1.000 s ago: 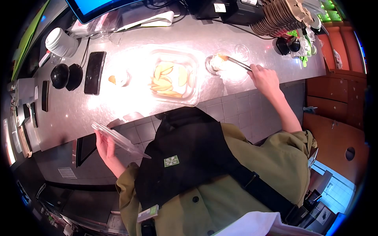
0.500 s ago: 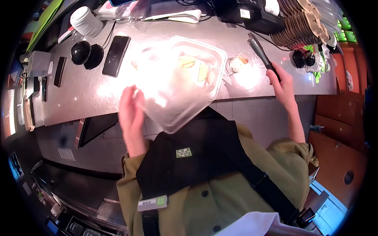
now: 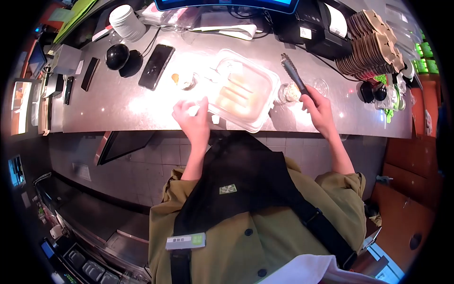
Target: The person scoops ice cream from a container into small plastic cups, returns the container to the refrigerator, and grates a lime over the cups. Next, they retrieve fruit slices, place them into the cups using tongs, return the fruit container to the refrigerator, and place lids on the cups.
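Observation:
My right hand (image 3: pixel 318 110) is closed around the black handle of tongs (image 3: pixel 294 75), their ridged tips pointing away from me. Below the tongs stands a small clear cup (image 3: pixel 287 93) with pale contents. A clear rectangular food container (image 3: pixel 274 90) lies in front of me, a translucent lid (image 3: pixel 239 78) over it and yellowish pieces showing through. My left hand (image 3: pixel 194 118) is just left of the container, fingers bent and apart, with a bright glare between them. Another small clear cup (image 3: pixel 187 81) with an orange-brown piece beside it sits beyond that hand.
A phone (image 3: pixel 157 66) and a black ball-shaped object (image 3: pixel 117 57) lie to the left. Stacked white cups (image 3: pixel 126 22) stand behind them. A black printer (image 3: pixel 317 38) and stacked cardboard carriers (image 3: pixel 371 47) are at the back right. A round clear lid (image 3: pixel 321 86) rests near my right hand.
The translucent lid, tilted up in my left hand before, now lies over the container. My left hand has let go of it and moved right. My right hand has moved left with the tongs.

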The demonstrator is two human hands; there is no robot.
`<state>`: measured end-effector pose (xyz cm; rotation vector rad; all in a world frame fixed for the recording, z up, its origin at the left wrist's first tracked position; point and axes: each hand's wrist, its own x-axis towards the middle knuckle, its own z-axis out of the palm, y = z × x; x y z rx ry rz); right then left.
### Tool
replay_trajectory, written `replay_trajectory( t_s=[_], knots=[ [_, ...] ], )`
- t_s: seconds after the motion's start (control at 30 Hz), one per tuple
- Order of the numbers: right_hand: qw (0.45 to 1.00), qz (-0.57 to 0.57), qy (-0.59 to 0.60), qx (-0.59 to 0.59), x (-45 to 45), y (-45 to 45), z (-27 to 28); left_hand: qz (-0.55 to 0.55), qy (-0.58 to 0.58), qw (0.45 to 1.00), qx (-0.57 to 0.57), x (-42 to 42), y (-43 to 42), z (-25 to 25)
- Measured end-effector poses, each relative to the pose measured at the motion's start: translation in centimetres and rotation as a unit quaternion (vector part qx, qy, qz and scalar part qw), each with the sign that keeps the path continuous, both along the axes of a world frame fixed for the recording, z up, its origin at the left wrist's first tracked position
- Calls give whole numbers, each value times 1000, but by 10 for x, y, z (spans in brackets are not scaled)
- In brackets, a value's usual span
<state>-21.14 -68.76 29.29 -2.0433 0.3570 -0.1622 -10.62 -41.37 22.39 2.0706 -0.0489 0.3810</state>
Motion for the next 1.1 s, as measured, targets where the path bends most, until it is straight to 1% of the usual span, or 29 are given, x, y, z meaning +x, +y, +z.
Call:
replay_trajectory(
  t_s=[0.07, 0.1, 0.2, 0.3, 0.4, 0.43, 0.5, 0.6, 0.7, 0.73, 0.77, 0.8, 0.83, 0.9, 0.93, 0.97, 1.0, 1.03, 1.1],
  knots=[
    [1000, 21, 7, 8, 5, 1, -1, 18, -27, 998, 61, -5, -5, -6],
    [1000, 22, 8, 6, 7, 0, -4, 17, -34, 992, 122, -6, -5, -7],
    [999, 50, -10, -10, 14, 3, 1, -12, 103, 971, 214, -6, -7, 2],
    [974, 116, -69, -180, 30, 11, 8, 5, 215, 976, 44, -4, -7, -2],
    [960, 142, -94, -220, 47, 12, 14, 45, 1, 997, 58, -11, -14, 3],
    [964, 124, -93, -215, 50, 11, 16, 11, 52, 997, 58, -8, -13, 4],
    [961, 129, -106, -219, 54, 4, 15, -54, 154, 985, 52, 5, -10, 6],
    [957, 119, -116, -237, 63, -13, 12, -42, 139, 969, 200, 7, -11, 16],
    [948, 88, -137, -275, 77, -29, 16, 17, 47, 967, 250, 6, -11, 20],
    [948, 72, -143, -276, 81, -32, 17, -6, 94, 989, 114, 5, -9, 26],
    [946, 68, -129, -289, 83, -36, 19, -30, 138, 990, -23, 3, -6, 39],
    [944, 64, -113, -302, 83, -39, 22, -56, 181, 969, -158, 0, 0, 49],
    [940, 96, -96, -313, 81, -37, 25, -78, 183, 950, -241, -5, 11, 54],
    [927, 160, -61, -332, 73, -29, 31, -10, 199, 944, -264, -17, 44, 72],
    [916, 203, -47, -342, 67, -21, 31, 28, 160, 945, -284, -24, 65, 73],
    [904, 245, -32, -349, 60, -8, 32, 43, 148, 942, -297, -31, 85, 77],
    [889, 287, -17, -355, 56, 6, 31, 17, 130, 925, -358, -38, 117, 67],
    [883, 299, -10, -361, 55, 22, 27, 21, 124, 916, -381, -43, 135, 66],
    [869, 307, 20, -388, 60, 56, 9, 11, 107, 907, -406, -46, 144, 63]
  ],
)
